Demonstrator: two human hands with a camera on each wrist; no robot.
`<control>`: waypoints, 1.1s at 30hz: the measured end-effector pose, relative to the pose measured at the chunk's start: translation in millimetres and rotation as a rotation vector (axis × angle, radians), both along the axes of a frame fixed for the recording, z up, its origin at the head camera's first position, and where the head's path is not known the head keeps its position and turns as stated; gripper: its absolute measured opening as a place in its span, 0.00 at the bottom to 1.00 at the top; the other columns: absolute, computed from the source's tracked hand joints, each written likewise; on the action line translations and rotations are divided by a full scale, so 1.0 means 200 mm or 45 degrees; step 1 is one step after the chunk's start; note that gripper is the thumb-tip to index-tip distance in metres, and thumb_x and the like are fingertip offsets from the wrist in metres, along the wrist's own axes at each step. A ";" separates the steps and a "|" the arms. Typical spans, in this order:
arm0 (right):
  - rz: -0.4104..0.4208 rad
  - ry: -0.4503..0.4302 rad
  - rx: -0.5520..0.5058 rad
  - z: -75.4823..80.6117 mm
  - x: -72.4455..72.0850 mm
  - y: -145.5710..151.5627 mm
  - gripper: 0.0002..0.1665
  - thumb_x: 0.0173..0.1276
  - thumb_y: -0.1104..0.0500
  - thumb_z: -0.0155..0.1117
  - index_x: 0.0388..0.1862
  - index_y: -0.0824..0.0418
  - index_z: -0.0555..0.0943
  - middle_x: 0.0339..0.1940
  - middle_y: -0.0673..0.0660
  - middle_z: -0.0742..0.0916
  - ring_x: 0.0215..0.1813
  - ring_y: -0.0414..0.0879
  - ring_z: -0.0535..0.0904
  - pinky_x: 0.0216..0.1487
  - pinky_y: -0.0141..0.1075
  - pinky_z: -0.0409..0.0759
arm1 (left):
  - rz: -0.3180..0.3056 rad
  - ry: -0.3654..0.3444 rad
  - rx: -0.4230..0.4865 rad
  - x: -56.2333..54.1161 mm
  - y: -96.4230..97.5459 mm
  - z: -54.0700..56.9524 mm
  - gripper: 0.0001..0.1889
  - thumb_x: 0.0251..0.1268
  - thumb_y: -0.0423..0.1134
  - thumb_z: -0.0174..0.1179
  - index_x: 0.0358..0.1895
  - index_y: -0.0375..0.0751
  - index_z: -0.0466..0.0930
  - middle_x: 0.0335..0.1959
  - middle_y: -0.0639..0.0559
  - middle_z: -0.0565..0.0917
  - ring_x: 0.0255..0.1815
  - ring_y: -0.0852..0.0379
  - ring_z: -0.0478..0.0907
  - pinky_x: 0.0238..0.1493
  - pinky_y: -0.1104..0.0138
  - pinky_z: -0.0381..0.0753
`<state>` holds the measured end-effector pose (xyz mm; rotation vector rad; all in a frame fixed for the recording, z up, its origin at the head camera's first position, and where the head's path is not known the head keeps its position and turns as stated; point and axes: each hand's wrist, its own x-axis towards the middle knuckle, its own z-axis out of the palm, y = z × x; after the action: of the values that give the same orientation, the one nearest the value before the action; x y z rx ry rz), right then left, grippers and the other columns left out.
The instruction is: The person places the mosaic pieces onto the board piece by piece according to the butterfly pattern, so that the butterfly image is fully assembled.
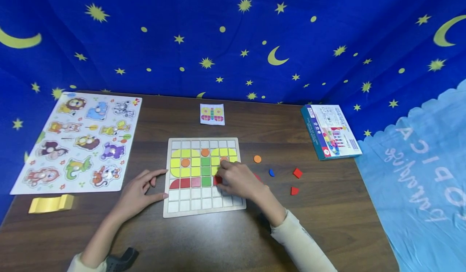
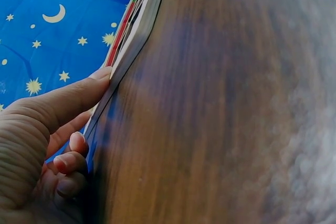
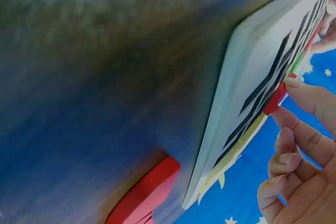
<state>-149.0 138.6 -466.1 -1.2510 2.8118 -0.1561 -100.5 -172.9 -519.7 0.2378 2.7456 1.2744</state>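
Note:
A wooden grid board [image 1: 204,211] lies on the table, bearing yellow, orange, green, red and pink pieces in its upper and middle rows. My right hand [image 1: 238,179] is over the board's right half. Its thumb and index finger pinch a red piece [image 3: 276,98] at the board surface, as the right wrist view shows. My left hand [image 1: 140,193] touches the board's left edge with thumb and index fingertips, the thumb [image 2: 79,95] stretched out. The right hand covers part of the board's right side in the head view.
Right of the board lie an orange disc [image 1: 257,158], a blue piece [image 1: 271,173] and red pieces [image 1: 297,173]. A picture card [image 1: 212,119] sits behind it. An animal puzzle [image 1: 78,142] and yellow block [image 1: 51,204] are left; a box [image 1: 331,132] stands far right.

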 end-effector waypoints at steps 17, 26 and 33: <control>-0.060 -0.103 -0.055 -0.03 0.01 0.00 0.15 0.64 0.51 0.72 0.46 0.56 0.86 0.37 0.50 0.81 0.33 0.39 0.72 0.34 0.30 0.72 | -0.009 -0.003 -0.010 0.00 0.00 0.00 0.33 0.50 0.48 0.77 0.62 0.47 0.78 0.32 0.55 0.68 0.25 0.64 0.58 0.27 0.69 0.59; -0.128 -0.033 -0.131 0.01 0.02 0.12 0.14 0.63 0.51 0.73 0.43 0.57 0.87 0.34 0.50 0.80 0.27 0.38 0.71 0.26 0.29 0.68 | -0.004 0.022 -0.012 0.00 0.00 0.00 0.32 0.50 0.47 0.77 0.61 0.46 0.79 0.32 0.56 0.68 0.25 0.65 0.58 0.26 0.68 0.59; -0.261 0.031 -0.125 0.02 0.04 0.34 0.14 0.60 0.54 0.75 0.43 0.59 0.87 0.35 0.52 0.81 0.26 0.39 0.71 0.28 0.33 0.73 | -0.013 0.028 -0.016 0.00 0.00 -0.01 0.32 0.50 0.48 0.76 0.61 0.47 0.79 0.32 0.56 0.68 0.24 0.66 0.58 0.26 0.68 0.59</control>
<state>-141.3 207.4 -462.9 -0.9843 2.9819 -0.2939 -100.5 -173.1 -521.5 0.2654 2.7659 1.2597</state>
